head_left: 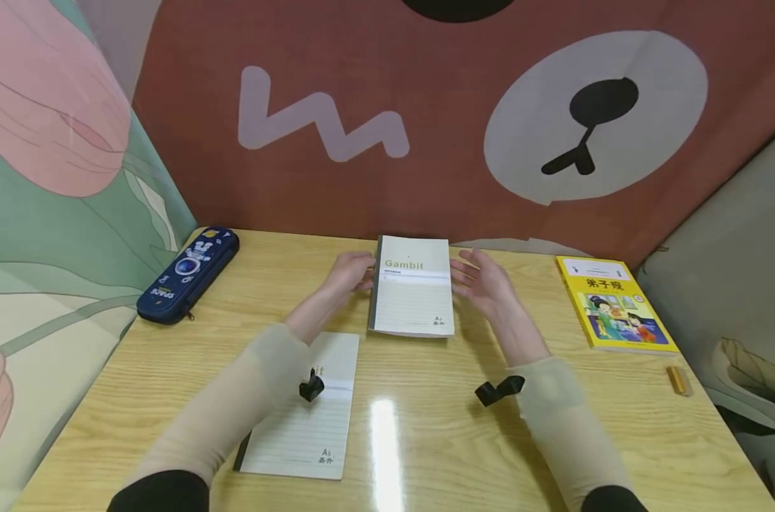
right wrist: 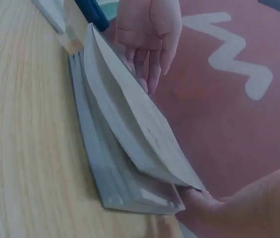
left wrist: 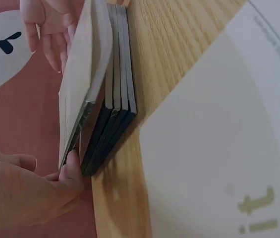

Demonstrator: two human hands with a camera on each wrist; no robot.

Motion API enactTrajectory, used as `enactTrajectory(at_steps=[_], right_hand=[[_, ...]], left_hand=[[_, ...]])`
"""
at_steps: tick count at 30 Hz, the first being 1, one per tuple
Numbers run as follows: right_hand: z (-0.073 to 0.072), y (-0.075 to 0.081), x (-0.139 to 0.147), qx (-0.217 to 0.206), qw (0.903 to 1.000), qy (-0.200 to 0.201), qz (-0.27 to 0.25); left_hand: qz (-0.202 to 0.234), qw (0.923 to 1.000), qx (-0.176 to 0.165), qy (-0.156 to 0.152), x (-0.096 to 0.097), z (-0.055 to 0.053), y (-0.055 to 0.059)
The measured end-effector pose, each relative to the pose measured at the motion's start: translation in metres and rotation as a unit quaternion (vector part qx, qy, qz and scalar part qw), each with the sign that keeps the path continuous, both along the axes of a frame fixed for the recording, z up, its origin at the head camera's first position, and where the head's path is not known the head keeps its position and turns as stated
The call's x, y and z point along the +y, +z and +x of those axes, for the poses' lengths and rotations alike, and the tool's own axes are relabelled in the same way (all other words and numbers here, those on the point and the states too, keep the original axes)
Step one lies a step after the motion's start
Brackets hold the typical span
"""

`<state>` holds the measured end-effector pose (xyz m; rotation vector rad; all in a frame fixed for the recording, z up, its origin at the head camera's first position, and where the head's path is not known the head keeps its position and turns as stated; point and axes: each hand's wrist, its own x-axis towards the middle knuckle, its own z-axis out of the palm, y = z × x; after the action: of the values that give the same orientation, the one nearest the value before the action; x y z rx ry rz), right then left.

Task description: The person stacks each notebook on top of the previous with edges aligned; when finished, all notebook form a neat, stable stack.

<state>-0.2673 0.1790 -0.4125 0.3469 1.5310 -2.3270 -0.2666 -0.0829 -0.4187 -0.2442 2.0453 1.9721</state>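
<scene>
A pale Gambit notebook (head_left: 416,302) with a dark spine lies on top of a stack of similar notebooks (left wrist: 125,64) at the back middle of the table. Both wrist views show this top notebook tilted, a wedge-shaped gap between it and the stack. At its left far corner is my left hand (head_left: 345,276), a fingertip touching beneath the cover and the thumb off it. My right hand (head_left: 486,284) is at the right far edge, fingers spread, with a fingertip tucked under the corner in the right wrist view.
Another Gambit notebook (head_left: 323,434) lies nearer, partly under my left forearm. A dark blue space pencil case (head_left: 189,274) is at the left back. At the right are a yellow book (head_left: 618,306) and a small brown-and-gold object (head_left: 680,381). A printed cloth wall (head_left: 439,185) stands behind the table.
</scene>
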Motion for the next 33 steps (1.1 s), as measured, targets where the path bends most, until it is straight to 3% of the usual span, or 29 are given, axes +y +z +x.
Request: enactTrajectory(at_steps=[10,20,33], right_hand=[[-0.012,-0.017,-0.006,0.052,0.9971,-0.013,0.055],[-0.011,-0.026,-0.013,0.074,0.9891,-0.008,0.127],[-0.008,-0.027,-0.014,0.071,0.9832,0.017,0.167]], left_hand=[[-0.007,0.9992,0.01,0.039,0.009,-0.006,-0.008],[-0.024,0.9989,0.024,0.033,0.013,-0.008,-0.009],[-0.059,0.9981,0.015,0.007,0.012,-0.005,-0.009]])
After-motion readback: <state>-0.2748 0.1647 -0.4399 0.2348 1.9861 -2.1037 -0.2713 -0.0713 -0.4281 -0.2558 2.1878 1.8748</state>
